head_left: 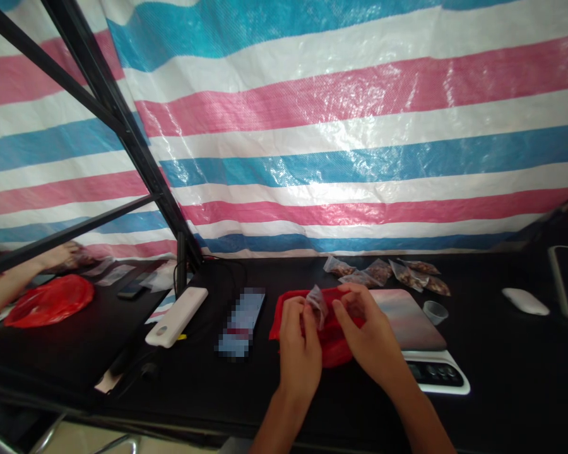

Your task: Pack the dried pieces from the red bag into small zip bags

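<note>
My left hand [299, 343] is closed on a small clear plastic bag [316, 301], which sticks up between thumb and fingers. What the bag contains is hard to make out. Facing it, my right hand [376, 337] has curved fingers, with a gap showing between thumb and forefinger. Both hands are above a red plastic bag [334, 354] on the black table. A kitchen scale [411, 325] lies partly behind my right hand, with a small clear cup [435, 311] at its right edge. Several filled clear packets [421, 279] lie behind the scale.
Left of the red bag lie a phone [241, 325] and a white power bank [177, 317]. A white mouse-like object [525, 301] lies at right. Across a black metal frame [137, 145], another person's arm [23, 274] reaches over a second red bag [54, 301]. Striped sheeting [336, 113] hangs behind.
</note>
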The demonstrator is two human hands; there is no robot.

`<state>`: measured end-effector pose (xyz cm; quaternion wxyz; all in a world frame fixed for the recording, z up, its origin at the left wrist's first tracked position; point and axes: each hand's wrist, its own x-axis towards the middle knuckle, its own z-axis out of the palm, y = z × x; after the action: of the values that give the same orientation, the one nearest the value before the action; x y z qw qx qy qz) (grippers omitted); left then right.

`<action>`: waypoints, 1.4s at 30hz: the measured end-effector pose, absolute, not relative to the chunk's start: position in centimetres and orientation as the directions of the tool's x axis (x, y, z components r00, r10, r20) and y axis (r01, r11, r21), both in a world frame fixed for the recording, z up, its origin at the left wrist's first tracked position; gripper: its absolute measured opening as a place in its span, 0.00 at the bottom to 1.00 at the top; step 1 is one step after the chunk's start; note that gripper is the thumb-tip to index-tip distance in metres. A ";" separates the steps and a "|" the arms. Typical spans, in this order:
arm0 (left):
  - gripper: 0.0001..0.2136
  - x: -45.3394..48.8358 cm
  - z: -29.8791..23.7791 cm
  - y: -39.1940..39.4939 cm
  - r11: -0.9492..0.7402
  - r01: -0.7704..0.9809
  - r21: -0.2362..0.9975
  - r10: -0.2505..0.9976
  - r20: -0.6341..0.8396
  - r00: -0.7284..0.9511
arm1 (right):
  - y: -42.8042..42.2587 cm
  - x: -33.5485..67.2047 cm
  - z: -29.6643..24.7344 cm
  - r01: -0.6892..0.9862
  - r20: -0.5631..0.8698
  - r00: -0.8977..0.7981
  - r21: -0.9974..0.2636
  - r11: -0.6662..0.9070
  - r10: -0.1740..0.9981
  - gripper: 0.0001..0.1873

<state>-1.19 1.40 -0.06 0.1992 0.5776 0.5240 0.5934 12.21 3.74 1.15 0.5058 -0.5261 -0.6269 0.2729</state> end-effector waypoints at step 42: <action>0.28 -1.0 -3.1 2.1 -0.244 0.670 0.702 0.854 0.483 -0.195 | 3.6 12.0 1.5 0.367 0.446 0.010 -0.834 0.412 0.895 0.14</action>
<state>-0.97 2.07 -3.11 0.0962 0.6271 0.6072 0.4782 11.99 3.56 1.53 0.5238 -0.4802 -0.6568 0.2522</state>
